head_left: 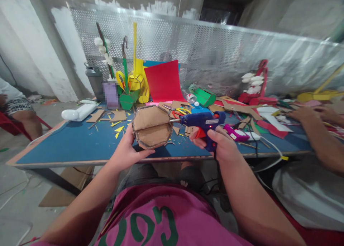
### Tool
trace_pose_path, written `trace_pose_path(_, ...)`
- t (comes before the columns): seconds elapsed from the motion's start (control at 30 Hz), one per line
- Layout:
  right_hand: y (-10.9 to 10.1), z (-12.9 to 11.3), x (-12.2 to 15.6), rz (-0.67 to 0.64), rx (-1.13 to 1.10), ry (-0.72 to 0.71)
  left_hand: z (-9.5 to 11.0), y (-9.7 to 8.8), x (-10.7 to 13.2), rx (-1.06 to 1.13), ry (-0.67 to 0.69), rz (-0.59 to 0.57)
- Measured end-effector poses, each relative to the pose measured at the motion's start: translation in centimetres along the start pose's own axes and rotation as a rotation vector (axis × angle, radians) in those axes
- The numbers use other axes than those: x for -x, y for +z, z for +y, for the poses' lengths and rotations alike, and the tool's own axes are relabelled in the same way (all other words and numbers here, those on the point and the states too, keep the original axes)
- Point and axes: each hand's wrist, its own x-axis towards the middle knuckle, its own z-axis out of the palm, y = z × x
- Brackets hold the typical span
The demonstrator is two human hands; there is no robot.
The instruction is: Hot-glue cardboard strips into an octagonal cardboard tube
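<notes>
The left grip (132,148) holds an octagonal cardboard piece (154,135); the right grip (227,144) is clenched around a blue glue gun (197,120), whose nozzle (176,120) points at its edge.

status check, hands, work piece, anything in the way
Left hand gripping octagonal brown cardboard piece. Right hand holding blue plastic glue gun, nozzle at piece's right edge, contact unclear. Brown cardboard scraps litter blue tabletop, none visibly blocking.
</notes>
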Motion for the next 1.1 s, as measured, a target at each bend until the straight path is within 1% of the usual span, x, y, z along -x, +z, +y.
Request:
trace_pose_path(0.17, 0.1, 0.0, -0.4, 0.026, -0.003, -0.024, -0.2, 0.0, 0.1, -0.020, -0.004, 0.002)
trace_pose_path(0.37, 0.3, -0.1, -0.4, 0.016, 0.001, -0.033, -0.3, -0.1, 0.2, -0.013, -0.005, 0.003)
trace_pose_path(0.63, -0.4, 0.4, 0.6, 0.020, 0.005, 0.016, -0.5, -0.1, 0.2, -0.005, 0.008, 0.008)
trace_pose_path(0.83, -0.2, -0.8, 0.9, 0.054, 0.048, 0.002, -0.7, 0.1, 0.2, 0.003, 0.025, 0.039)
trace_pose_path(0.97, 0.1, -1.6, 1.5, 0.087, 0.123, -0.034, -0.7, 0.1, 0.2, -0.007, 0.040, 0.029)
trace_pose_path(1.1, 0.3, -1.8, 2.2, 0.126, 0.173, -0.044, -0.8, 0.1, 0.2, -0.009, 0.049, 0.028)
